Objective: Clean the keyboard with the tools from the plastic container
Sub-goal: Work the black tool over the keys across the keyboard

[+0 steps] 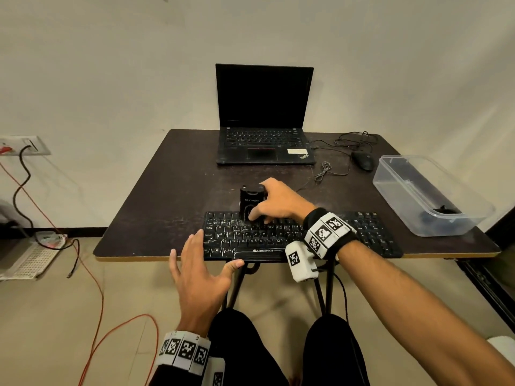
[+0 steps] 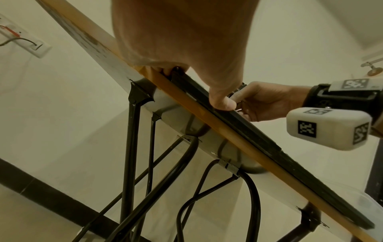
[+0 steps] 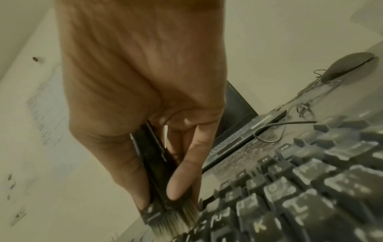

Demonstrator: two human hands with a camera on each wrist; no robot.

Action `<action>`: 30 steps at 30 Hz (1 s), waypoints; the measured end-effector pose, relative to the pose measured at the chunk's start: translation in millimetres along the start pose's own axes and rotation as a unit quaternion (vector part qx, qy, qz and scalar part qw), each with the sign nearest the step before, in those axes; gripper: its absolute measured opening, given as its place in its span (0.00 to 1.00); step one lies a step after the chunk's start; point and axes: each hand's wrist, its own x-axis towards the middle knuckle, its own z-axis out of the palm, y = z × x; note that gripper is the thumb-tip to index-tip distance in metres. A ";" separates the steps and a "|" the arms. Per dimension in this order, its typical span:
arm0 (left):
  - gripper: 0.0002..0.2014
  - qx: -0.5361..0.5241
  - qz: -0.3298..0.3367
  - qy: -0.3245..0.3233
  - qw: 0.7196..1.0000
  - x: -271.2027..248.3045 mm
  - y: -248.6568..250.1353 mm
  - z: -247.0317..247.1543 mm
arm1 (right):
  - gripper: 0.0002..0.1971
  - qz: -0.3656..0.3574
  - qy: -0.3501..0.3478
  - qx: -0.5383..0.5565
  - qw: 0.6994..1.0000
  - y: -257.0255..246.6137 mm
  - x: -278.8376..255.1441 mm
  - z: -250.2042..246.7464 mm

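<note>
A dusty black keyboard [image 1: 278,235] lies along the front edge of the table. My right hand [image 1: 267,207] grips a black brush [image 1: 250,203] upright over the keyboard's top rows. In the right wrist view the thumb and fingers [image 3: 182,176] clamp the brush handle [image 3: 155,167], and its pale bristles [image 3: 176,219] touch the keys [image 3: 300,196]. My left hand [image 1: 203,263] rests flat on the keyboard's front left corner with the fingers spread. Its thumb [image 2: 221,103] lies against the keyboard's front edge [image 2: 254,134].
A clear plastic container [image 1: 404,185] with a dark item inside stands at the table's right. At the back are an open laptop [image 1: 264,112], a black mouse [image 1: 362,160] and its loose cable [image 1: 323,171]. Table legs and cables hang below the table edge [image 2: 207,124].
</note>
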 end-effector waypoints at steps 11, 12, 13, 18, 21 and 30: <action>0.54 0.002 0.004 0.006 1.000 0.3 0.1 0.6 | 0.13 -0.002 0.021 -0.011 1.000 -4.8 3.9 4.1; 0.54 0.000 0.004 0.006 1.000 0.4 0.4 0.6 | 0.14 -0.005 -0.002 -0.009 1.000 -6.0 4.5 5.3; 0.54 -0.003 0.004 0.007 1.000 0.5 -0.1 0.3 | 0.14 -0.007 -0.018 -0.006 1.000 -7.2 5.7 6.6; 0.54 -0.004 0.005 0.011 1.000 -0.4 0.4 0.1 | 0.14 0.003 0.015 -0.012 1.000 -8.2 8.2 5.7; 0.54 -0.007 0.004 0.014 1.000 -0.1 0.8 0.2 | 0.16 0.002 -0.022 -0.005 1.000 -9.6 10.3 7.1; 0.54 -0.005 0.004 0.012 1.000 -0.1 0.3 0.8 | 0.13 0.003 0.016 -0.002 1.000 -11.0 13.5 8.0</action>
